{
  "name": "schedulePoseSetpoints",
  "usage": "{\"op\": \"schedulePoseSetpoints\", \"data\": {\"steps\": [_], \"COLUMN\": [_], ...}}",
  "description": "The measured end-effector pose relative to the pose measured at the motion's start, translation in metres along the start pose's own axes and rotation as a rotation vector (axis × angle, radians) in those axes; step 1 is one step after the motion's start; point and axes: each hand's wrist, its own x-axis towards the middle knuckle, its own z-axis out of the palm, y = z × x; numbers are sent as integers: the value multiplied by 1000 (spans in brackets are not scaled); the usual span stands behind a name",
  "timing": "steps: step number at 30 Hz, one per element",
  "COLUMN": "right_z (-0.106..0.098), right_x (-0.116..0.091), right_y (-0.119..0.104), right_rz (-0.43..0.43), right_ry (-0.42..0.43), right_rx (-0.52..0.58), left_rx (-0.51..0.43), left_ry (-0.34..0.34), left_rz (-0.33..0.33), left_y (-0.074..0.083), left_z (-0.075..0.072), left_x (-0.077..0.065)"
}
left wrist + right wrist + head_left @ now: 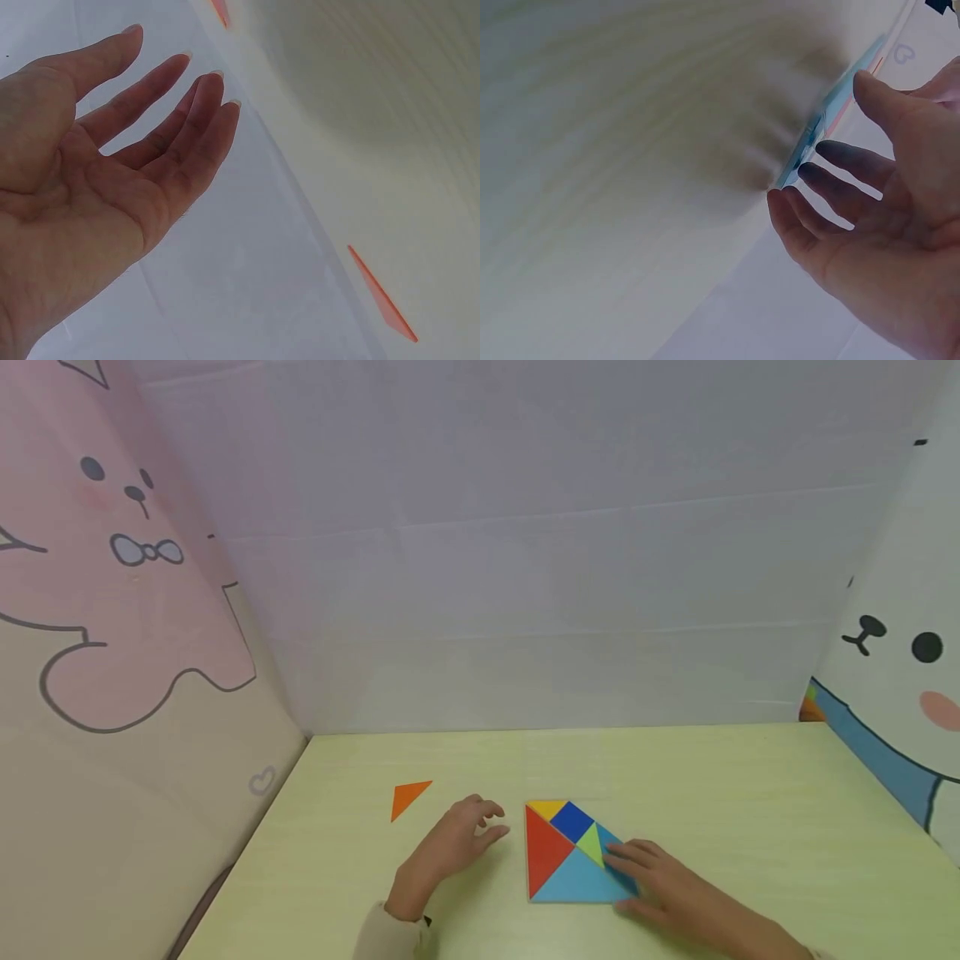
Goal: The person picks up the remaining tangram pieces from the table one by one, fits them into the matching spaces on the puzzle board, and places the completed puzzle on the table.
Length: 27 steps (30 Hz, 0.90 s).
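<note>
Tangram pieces lie fitted together on the table: a red triangle (547,852), a yellow triangle (547,808), a dark blue square (572,822), a light green triangle (590,843) and a large light blue triangle (581,881). Another blue piece (609,837) sits at their right side, partly hidden by my right hand (656,881), whose extended fingers reach its edge. My left hand (461,839) hovers left of the pieces with loosely bent fingers and nothing in it. Apart from the others, an orange triangle (407,798) lies beyond it, to the left.
The pale yellow-green table (697,793) ends at a whitish sheet (555,577) at the back. Printed cloths with cartoon animals hang at the left (135,593) and right (900,693).
</note>
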Motion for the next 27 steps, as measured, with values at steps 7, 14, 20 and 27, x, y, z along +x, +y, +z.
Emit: {"op": "schedulePoseSetpoints", "data": {"steps": [7, 14, 20, 27], "right_z": [4, 7, 9, 9], "right_x": [-4, -8, -7, -6], "right_y": [1, 1, 0, -5], "right_rz": [-26, -75, -96, -67], "right_ry": [-13, 16, 37, 22], "right_rx": [-15, -49, -70, -57], "left_rx": [-19, -20, -23, -34], "left_ry": [-8, -4, 6, 35], "left_rz": [-15, -38, -51, -80], "left_y": [-8, -15, -24, -34], "left_z": [-5, -10, -15, -22], "left_x": [-2, -2, -2, -6]}}
